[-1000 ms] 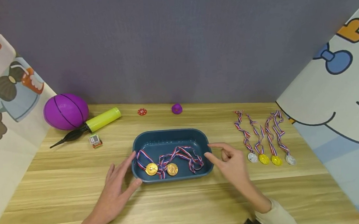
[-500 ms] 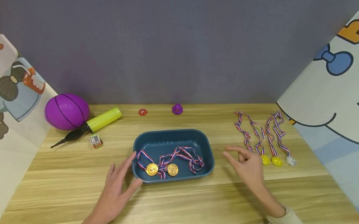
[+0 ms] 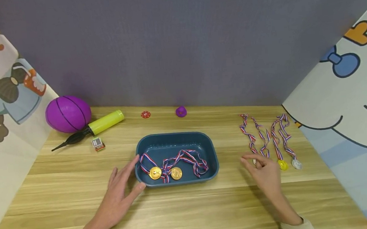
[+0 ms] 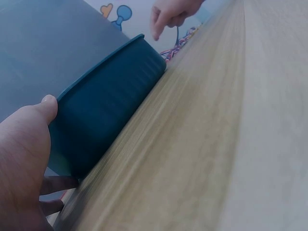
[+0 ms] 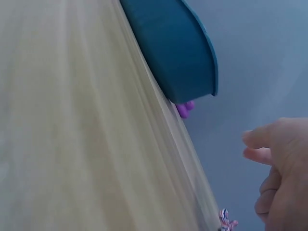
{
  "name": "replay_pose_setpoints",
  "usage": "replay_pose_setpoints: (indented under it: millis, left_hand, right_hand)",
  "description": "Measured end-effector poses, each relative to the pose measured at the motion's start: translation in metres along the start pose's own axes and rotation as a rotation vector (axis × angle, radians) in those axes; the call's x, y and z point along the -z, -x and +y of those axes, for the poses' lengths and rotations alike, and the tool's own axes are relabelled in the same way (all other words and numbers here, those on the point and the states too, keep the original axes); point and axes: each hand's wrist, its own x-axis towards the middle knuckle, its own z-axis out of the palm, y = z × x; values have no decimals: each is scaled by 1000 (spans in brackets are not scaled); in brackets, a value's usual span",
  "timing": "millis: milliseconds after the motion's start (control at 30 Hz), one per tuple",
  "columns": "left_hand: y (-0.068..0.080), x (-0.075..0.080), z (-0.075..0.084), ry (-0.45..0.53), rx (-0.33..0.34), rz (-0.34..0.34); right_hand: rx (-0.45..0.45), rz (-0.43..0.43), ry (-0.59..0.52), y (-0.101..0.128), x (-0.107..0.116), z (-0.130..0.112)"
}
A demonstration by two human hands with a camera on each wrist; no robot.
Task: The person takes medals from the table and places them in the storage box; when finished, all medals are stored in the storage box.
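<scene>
Grip of my right hand, fingers loosely apart, hovers over the near ends of the medals lying near-to-far right of the tray, which my flat left hand steadies.

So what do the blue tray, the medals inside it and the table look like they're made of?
The blue tray looks like moulded plastic: matte, one colour, rounded corners. The two medals in it have a shiny gold finish, metal or plated plastic, I cannot tell which, on woven striped ribbons. The table shows light wood grain, possibly laminate.
</scene>
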Motion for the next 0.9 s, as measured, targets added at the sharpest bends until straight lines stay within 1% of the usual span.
replay_pose_setpoints:
  millis: [267,467,567,700,800,900]
  left_hand:
    - [0,0,0,3,4,-3]
    - [0,0,1,3,5,-4]
    - [0,1,1,2,4,-4]
    - [-1,0,0,1,-2,-2]
    - [-2,0,0,1,-7,0]
    - [-1,0,0,4,-6,1]
  right_hand:
    - [-78,18,47,5,14,15]
    - [-73,48,101,1,22,26]
    - [-80,58,153,-1,27,30]
    - [-85,57,255,-3,34,33]
    - [-99,34,325,-4,39,34]
    - [-138,-5,360,-4,41,34]
